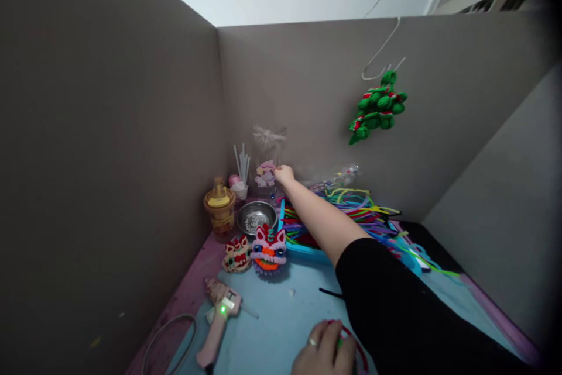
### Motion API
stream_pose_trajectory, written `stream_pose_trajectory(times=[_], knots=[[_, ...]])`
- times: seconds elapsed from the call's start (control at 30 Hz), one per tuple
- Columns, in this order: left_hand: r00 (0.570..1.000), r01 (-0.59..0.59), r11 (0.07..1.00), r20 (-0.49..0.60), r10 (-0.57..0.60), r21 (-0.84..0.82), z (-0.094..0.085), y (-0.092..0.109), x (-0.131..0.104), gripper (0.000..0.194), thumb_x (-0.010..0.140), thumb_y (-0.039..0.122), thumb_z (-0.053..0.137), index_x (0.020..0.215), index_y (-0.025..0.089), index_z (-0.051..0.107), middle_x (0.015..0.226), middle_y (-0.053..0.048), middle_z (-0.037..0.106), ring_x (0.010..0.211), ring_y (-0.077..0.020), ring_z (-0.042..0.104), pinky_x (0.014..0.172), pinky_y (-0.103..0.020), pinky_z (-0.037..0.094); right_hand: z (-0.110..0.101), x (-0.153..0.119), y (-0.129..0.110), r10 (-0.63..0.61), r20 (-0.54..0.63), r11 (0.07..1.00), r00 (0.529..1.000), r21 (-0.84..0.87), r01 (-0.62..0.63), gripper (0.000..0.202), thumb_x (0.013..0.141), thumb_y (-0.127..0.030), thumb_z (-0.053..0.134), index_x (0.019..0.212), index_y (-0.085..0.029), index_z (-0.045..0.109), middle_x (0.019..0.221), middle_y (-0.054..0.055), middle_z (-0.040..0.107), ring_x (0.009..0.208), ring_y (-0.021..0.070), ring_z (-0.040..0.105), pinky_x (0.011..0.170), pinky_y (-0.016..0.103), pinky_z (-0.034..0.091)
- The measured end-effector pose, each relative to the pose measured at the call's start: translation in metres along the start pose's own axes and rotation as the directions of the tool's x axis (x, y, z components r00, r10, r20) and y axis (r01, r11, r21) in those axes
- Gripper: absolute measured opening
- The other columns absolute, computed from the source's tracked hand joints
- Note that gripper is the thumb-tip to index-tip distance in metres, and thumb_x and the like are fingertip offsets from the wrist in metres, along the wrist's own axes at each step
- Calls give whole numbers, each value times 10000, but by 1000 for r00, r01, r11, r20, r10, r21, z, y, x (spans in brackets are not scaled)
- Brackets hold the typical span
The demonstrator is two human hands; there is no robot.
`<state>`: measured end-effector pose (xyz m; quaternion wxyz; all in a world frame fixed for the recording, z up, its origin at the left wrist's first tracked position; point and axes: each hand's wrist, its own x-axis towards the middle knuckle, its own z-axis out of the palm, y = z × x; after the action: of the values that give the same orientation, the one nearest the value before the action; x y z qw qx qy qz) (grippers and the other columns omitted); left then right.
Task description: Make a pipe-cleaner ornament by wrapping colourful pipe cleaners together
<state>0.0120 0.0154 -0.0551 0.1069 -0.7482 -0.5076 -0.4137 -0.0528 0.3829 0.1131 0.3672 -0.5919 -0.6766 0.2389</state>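
My right hand (284,175) is stretched far forward, fingers closed at the side of a clear plastic bag (269,141). Pink and lilac pieces (266,174) show in or against this bag; the exact grip is too small to make out. At the bottom edge, my left hand (325,350) wears a ring and curls its fingers over a red fuzzy pipe cleaner (360,353). A bit of green shows between those fingers. Two lion heads of fuzzy stems, one purple and orange (268,252), one cream and red (237,254), rest ahead on the blue mat (259,337).
A pink glue gun (219,322) with a green light lies at left. Behind are a lidded cup (220,214), a metal bowl (257,217) and glue sticks (243,163). A blue tray (305,253) holds coloured pipe cleaners (355,211). A green ornament (380,107) hangs from the grey partition (302,82).
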Motion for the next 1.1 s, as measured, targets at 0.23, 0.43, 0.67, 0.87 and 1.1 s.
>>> stream_pose_trajectory(times=[0.23, 0.43, 0.67, 0.87, 1.1], knots=[[979, 31, 996, 204, -13, -84, -10, 2, 1, 466, 699, 388, 624, 1139, 284, 511, 1122, -45, 633, 967, -241, 597, 645, -282, 551, -53, -33, 18, -285, 248, 873, 926, -331, 357, 636, 701, -487, 634, 1197, -105, 519, 1238, 186, 537, 1120, 278, 526, 902, 322, 411], [949, 12, 986, 313, 41, -165, -18, 5, 8, 608, 621, 463, 678, 1160, 230, 522, 1138, -105, 605, 1007, -266, 572, 729, -299, 535, -97, -81, 60, -409, 476, 464, 779, -626, 626, 372, 744, -196, 589, 1116, -199, 573, 1103, 127, 630, 1077, 260, 543, 902, 348, 371], [910, 54, 973, 413, 45, -223, -42, 5, 22, 620, 627, 351, 688, 1199, 198, 505, 1216, -129, 560, 1075, -291, 535, 806, -346, 524, -141, -67, 66, -395, 119, 750, 911, -531, 395, 331, 734, -110, 474, 955, -256, 671, 927, 16, 708, 861, 189, 629, 692, 243, 420], [919, 24, 960, 385, 90, -280, -34, -2, 16, 656, 630, 434, 693, 1219, 217, 503, 1201, -124, 573, 1058, -285, 552, 775, -322, 532, -180, -64, 32, -466, -27, 875, 884, -164, 456, 204, 679, -148, 529, 788, -190, 696, 741, 13, 693, 715, 153, 607, 673, 252, 445], [940, 2, 966, 330, 86, -259, -30, 1, 12, 632, 643, 470, 668, 1203, 223, 509, 1169, -108, 594, 1037, -269, 568, 755, -313, 540, -156, -40, -22, -408, -57, 687, 911, 638, 348, 262, 636, -295, 654, 867, -176, 626, 758, 4, 650, 643, 109, 560, 616, 246, 448]])
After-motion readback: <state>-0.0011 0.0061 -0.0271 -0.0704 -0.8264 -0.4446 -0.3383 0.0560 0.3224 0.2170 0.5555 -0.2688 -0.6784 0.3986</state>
